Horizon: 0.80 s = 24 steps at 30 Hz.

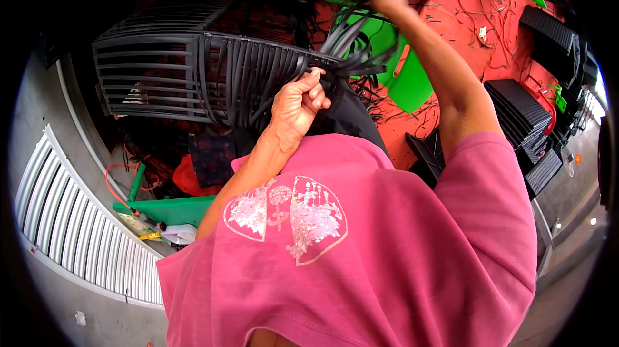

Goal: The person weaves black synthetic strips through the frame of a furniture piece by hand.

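A black frame wrapped with flat plastic strips lies across the upper left, its right end close to my hands. My left hand is closed at that end, thumb and forefinger pinched together. What sits between these fingertips is too small to make out. A loose bundle of dark strips fans out from the frame's end toward the upper right. Beyond the bundle my right hand is raised with the arm stretched out. It is smeared by motion, so its fingers and any strip in them cannot be made out.
A green plastic chair stands behind the strips on a red floor strewn with strip scraps. Stacked black slatted panels are at the right. At the lower left are a white slatted panel and a green board.
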{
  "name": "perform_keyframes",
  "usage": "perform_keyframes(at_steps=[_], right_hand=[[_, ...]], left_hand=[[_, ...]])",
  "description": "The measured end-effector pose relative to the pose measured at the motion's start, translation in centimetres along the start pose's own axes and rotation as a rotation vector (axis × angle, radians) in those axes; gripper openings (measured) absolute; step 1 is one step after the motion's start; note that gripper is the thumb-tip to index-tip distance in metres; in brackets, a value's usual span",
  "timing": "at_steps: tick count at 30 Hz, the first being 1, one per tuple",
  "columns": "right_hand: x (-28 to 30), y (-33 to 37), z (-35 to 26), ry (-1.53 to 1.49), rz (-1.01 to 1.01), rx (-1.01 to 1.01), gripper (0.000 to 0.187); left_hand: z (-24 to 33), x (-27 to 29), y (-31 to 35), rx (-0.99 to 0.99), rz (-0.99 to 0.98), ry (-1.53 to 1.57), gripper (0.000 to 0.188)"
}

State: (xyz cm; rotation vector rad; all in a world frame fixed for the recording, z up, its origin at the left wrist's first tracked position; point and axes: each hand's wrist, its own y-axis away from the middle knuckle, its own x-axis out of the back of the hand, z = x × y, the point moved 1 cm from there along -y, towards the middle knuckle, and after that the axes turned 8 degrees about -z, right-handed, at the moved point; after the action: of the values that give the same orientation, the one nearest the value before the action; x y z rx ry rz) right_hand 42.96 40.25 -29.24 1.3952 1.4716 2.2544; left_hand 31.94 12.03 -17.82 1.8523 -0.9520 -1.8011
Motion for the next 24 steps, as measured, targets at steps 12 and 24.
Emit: perform_keyframes(at_steps=[12, 24], right_hand=[[10.8, 11.6, 39.5, 0.464, 0.481, -0.564, 0.032], [3.7, 10.0, -10.5, -0.78, -0.87, 1.013, 0.044]], left_hand=[[0.1, 0.8, 0.9, 0.046, 0.086, -0.031, 0.012], [0.2, 0.2, 0.8, 0.059, 0.05, -0.011, 0.016]])
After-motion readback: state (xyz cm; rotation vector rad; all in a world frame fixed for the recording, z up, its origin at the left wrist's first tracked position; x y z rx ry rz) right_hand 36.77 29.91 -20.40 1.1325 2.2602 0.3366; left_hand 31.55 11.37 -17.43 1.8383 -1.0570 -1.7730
